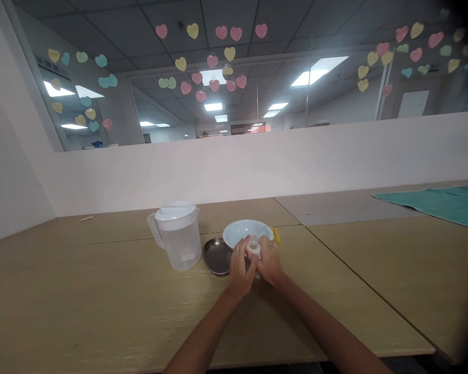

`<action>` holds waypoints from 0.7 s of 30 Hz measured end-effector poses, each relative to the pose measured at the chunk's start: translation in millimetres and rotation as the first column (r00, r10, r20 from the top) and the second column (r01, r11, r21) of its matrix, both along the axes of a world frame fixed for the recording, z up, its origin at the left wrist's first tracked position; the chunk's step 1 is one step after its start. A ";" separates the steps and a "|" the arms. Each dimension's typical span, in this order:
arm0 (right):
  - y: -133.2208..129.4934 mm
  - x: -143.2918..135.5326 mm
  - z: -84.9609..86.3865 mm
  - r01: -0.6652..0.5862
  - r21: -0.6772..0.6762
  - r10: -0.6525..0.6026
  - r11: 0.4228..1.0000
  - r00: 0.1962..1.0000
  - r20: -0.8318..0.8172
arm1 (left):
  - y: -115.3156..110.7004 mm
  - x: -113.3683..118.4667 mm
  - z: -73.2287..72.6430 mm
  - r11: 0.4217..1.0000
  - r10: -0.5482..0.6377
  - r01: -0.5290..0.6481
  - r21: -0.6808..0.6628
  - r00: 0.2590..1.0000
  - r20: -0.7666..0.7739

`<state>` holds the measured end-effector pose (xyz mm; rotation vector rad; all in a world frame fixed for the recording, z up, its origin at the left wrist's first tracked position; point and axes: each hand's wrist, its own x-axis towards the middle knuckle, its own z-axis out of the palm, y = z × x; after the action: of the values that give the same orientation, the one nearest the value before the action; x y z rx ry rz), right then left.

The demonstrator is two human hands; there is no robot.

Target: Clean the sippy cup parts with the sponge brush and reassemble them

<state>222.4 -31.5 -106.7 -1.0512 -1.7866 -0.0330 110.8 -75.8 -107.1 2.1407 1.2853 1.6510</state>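
small clear bottle (253,246) upright, clasped between both hands: left hand (241,270) wraps one side, right hand (270,264) the other, mid-surface, just before white plate (242,231).

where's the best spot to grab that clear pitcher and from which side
Probably by its handle, coming in from the left. The pitcher stands upright on the table with its white lid on, and the handle loop juts out on its left, away from the metal dish on its right. Both the left hand and right hand are wrapped around a small bottle.
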 end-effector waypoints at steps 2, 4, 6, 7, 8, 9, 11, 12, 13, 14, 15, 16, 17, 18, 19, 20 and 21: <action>-0.4 -0.2 0.5 0.005 0.007 -0.005 1.000 1.000 0.009 | 0.3 -0.3 -0.8 1.000 0.010 -0.010 0.016 1.000 -0.008; 0.0 -0.8 -0.1 0.016 0.008 -0.016 1.000 1.000 0.014 | 0.3 -1.3 -0.5 1.000 0.008 -0.008 0.010 1.000 -0.018; 1.1 -1.5 -1.3 0.024 0.006 -0.024 1.000 1.000 0.012 | 0.2 -2.9 0.7 1.000 0.003 -0.003 0.001 1.000 -0.026; 1.9 -1.5 -1.9 0.026 0.007 -0.026 1.000 1.000 0.008 | 0.1 -3.8 1.3 1.000 0.001 -0.001 -0.004 1.000 -0.029; 2.6 -1.3 -2.2 0.030 0.010 -0.030 0.999 1.000 0.005 | 0.1 -4.7 1.5 1.000 -0.002 0.002 -0.010 0.999 -0.033; 3.1 -0.6 -2.2 0.035 0.015 -0.035 0.999 0.999 0.008 | 0.2 -5.7 1.4 1.000 -0.008 0.007 -0.017 0.999 -0.040; 3.3 2.3 -0.7 0.042 0.033 -0.044 0.999 0.998 0.039 | 0.5 -8.1 -0.1 0.999 -0.027 0.026 -0.028 0.997 -0.067; 2.9 4.5 0.6 0.040 0.044 -0.043 0.998 0.997 0.062 | 0.7 -9.5 -1.3 0.999 -0.038 0.036 -0.033 0.996 -0.078; 2.2 6.9 2.2 0.029 0.056 -0.033 0.998 0.996 0.081 | 0.8 -11.0 -2.4 0.998 -0.045 0.042 -0.038 0.996 -0.079; 1.4 9.3 3.8 0.009 0.068 -0.015 0.998 0.996 0.087 | 0.9 -12.6 -3.3 0.998 -0.050 0.047 -0.045 0.996 -0.070; 0.5 11.7 5.3 -0.017 0.076 0.011 0.997 0.997 0.074 | 0.9 -14.1 -3.8 0.997 -0.053 0.051 -0.052 0.997 -0.052; -0.4 13.7 6.5 -0.046 0.080 0.042 0.996 0.998 0.042 | 0.8 -15.5 -3.7 0.997 -0.057 0.055 -0.060 0.998 -0.031; -1.0 15.3 7.3 -0.075 0.077 0.075 0.994 0.997 -0.002 | 0.8 -16.7 -3.2 0.996 -0.059 0.058 -0.066 0.998 -0.014; -1.3 16.2 7.7 -0.104 0.067 0.107 0.992 0.993 -0.054 | 1.0 -17.7 -2.4 0.996 -0.059 0.058 -0.070 0.998 -0.008; -1.4 16.5 7.8 -0.131 0.049 0.135 0.990 0.985 -0.103 | 1.4 -18.3 -1.6 0.996 -0.054 0.053 -0.072 0.998 -0.013; -1.3 16.2 7.6 -0.155 0.026 0.157 0.988 0.977 -0.144 | 2.2 -18.7 -1.0 0.996 -0.043 0.041 -0.075 0.999 -0.029; -1.1 15.4 7.2 -0.176 0.003 0.174 0.984 0.969 -0.174 | 3.3 -18.8 -0.7 0.997 -0.025 0.020 -0.078 0.998 -0.053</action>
<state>237.8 -32.6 -99.6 -0.8736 -1.7154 0.1736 92.0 -72.5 -107.9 2.1598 1.3122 1.5194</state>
